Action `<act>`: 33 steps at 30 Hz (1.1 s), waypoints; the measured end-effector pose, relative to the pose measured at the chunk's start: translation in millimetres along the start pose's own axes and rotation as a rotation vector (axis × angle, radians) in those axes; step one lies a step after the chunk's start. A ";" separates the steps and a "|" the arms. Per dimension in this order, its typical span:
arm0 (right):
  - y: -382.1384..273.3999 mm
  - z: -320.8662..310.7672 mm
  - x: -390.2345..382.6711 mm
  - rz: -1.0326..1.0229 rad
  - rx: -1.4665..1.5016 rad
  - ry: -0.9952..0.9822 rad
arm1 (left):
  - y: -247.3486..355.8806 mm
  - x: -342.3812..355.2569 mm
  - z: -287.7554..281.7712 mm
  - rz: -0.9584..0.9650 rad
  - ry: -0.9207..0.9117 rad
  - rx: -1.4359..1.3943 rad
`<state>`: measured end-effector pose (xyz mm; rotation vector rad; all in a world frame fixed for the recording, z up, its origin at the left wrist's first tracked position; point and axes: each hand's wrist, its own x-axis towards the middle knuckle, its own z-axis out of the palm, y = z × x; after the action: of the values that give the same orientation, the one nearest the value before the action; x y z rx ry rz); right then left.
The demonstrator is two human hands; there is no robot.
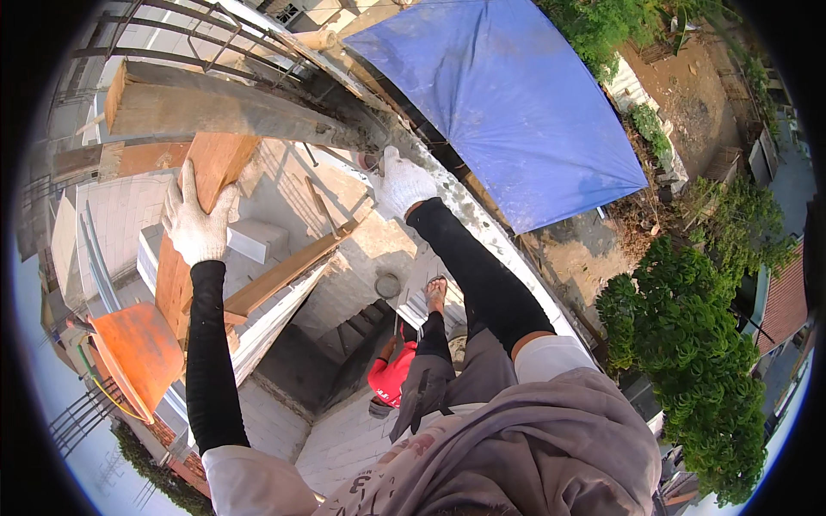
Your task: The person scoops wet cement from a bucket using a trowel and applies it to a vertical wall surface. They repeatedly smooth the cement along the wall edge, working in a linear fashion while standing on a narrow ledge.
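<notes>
My left hand (197,219), in a white knit glove, rests across a reddish-brown wooden plank (222,163), its thumb on one edge and fingers over the other. The plank slants down past an orange bucket-like container (142,354). Just above it runs a thick weathered timber beam (224,110). My right hand (403,182), gloved alike, is closed at the top of a rough wall (469,211). A small reddish-brown round thing (368,162) shows beside its fingers; the glove hides what it grips, if anything.
A blue tarpaulin (508,103) stretches beyond the wall. Below me, a person in a red shirt (387,375) is inside a deep walled space. A narrow wooden board (288,273) angles across it. Metal bars (185,34) stand at upper left; trees (688,361) at right.
</notes>
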<state>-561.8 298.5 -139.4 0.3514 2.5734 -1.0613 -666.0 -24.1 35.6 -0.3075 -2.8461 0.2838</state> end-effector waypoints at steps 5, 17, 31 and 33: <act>11.7 32.6 -17.6 0.105 -0.045 0.076 | 5.3 0.9 -7.2 -0.003 0.010 0.035; 63.0 -22.4 -88.7 0.039 0.040 -0.051 | 4.4 1.3 -4.1 0.023 0.049 -0.005; -57.2 93.0 -83.0 0.481 2.116 -0.300 | 15.1 8.1 -9.6 -0.045 0.002 -0.036; -98.3 81.9 -86.2 0.398 2.015 -0.117 | 11.5 4.7 -9.1 -0.039 0.000 -0.034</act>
<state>-500.0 163.4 -97.7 0.9987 0.3720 -2.7665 -665.8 -10.5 42.8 -0.2578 -2.8560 0.2282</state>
